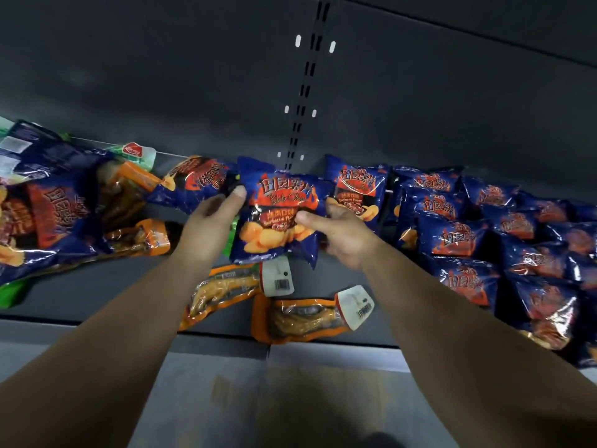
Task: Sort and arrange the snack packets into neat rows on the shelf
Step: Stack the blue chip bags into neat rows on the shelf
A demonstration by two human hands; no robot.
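A blue chip packet (276,202) with orange flames is held upright above the dark shelf (97,292) at the centre. My left hand (213,218) grips its left edge, thumb on the front. My right hand (339,231) pinches its right side. To the right, several matching blue packets (452,237) lie in overlapping rows, and one stands upright (355,192) just behind my right hand. Another blue packet (197,182) lies behind my left hand.
Two orange vacuum packs (226,289) (307,315) lie at the shelf's front edge under my hands. More orange packs (139,237) and large blue bags (55,208) pile at the left, with green packaging (13,292) beneath. The slotted back panel (303,92) rises behind.
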